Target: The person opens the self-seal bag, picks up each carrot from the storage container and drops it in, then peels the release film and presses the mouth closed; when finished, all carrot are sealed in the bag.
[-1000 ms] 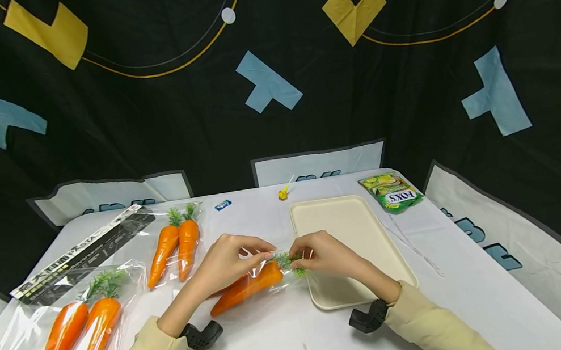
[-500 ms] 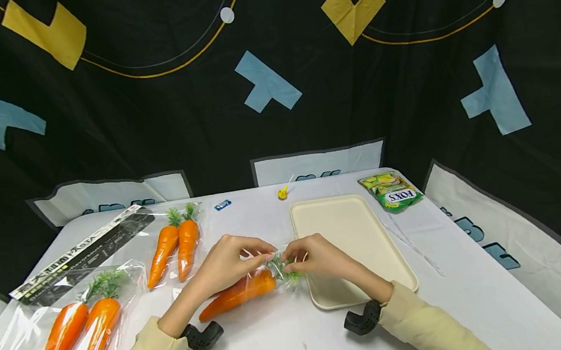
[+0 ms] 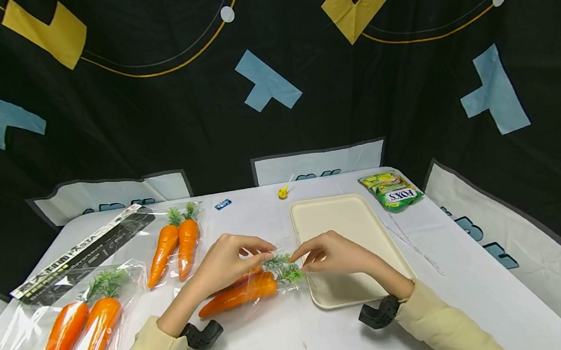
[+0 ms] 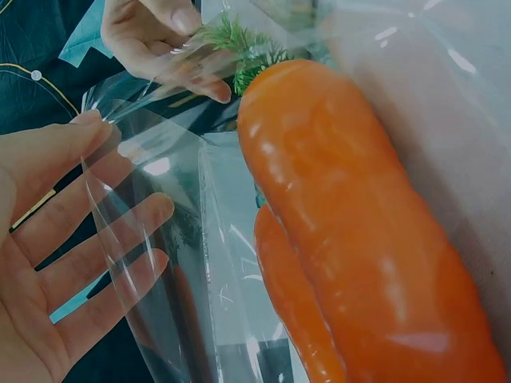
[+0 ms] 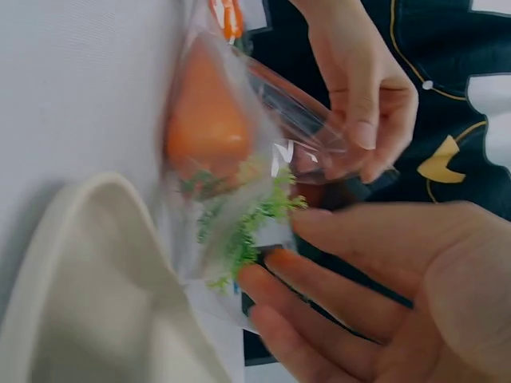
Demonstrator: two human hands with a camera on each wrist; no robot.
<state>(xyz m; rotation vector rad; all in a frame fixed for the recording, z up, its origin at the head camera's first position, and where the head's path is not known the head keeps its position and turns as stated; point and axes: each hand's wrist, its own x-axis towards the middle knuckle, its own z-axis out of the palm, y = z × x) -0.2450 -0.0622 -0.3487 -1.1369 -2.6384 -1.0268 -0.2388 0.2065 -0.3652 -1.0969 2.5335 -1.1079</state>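
Two orange carrots (image 3: 244, 294) with green tops (image 3: 287, 268) lie in a clear plastic bag (image 4: 156, 167) at the middle of the table. My left hand (image 3: 230, 260) pinches the bag's edge between thumb and index finger, its other fingers spread in the left wrist view. Just right of the green tops is my right hand (image 3: 335, 255). Its fingers are loosely bent beside the bag's end, with a gap between thumb and fingers in the right wrist view; whether they touch the plastic is unclear. The near carrot (image 4: 351, 223) partly covers the other.
A cream tray (image 3: 350, 207) lies under and beyond my right hand. To the left are bagged carrots (image 3: 94, 337), more carrots (image 3: 188, 247) and a black pasta package (image 3: 83, 250). A green Fox's pouch (image 3: 391, 191), yellow lollipop (image 3: 283, 193) and small blue packet (image 3: 223, 204) lie farther back.
My right hand pulled the green tops leftward, then let go and drew back slightly right. The carrots shifted a little left in the bag. My left hand has stayed in place.
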